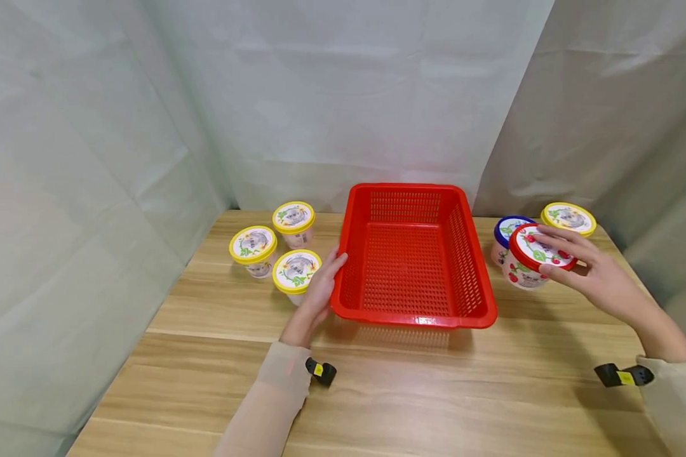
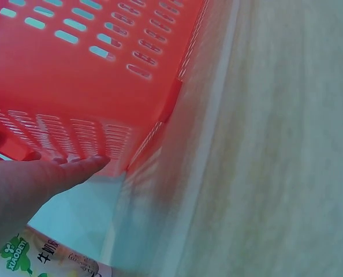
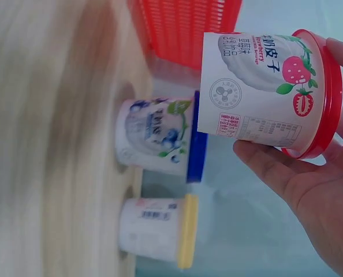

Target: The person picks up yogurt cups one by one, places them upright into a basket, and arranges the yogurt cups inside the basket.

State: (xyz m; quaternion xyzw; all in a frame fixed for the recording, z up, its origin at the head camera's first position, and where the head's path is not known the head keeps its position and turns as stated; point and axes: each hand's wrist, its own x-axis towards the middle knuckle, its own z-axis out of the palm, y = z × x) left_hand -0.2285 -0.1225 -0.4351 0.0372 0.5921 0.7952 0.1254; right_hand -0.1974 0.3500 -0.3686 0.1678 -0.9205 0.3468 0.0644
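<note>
A red plastic basket (image 1: 408,266) with slotted walls sits in the middle of the wooden table, and no tubs show inside it. Against its left wall lies my left hand (image 1: 322,285), fingers fairly straight along the side and touching the rim. My right hand (image 1: 597,273) grips a strawberry tub (image 3: 264,89) with a red lid, holding it by the lid off the table in the right wrist view. Behind it stand a blue-lidded blueberry tub (image 3: 157,135) and a yellow-lidded tub (image 3: 154,228), both upright on the table.
Left of the basket stand several yellow-lidded tubs: one at the back (image 1: 293,219), one farther left (image 1: 253,246), one close beside my left hand (image 1: 295,271). Pale cloth (image 1: 331,95) hangs behind and along both sides of the table.
</note>
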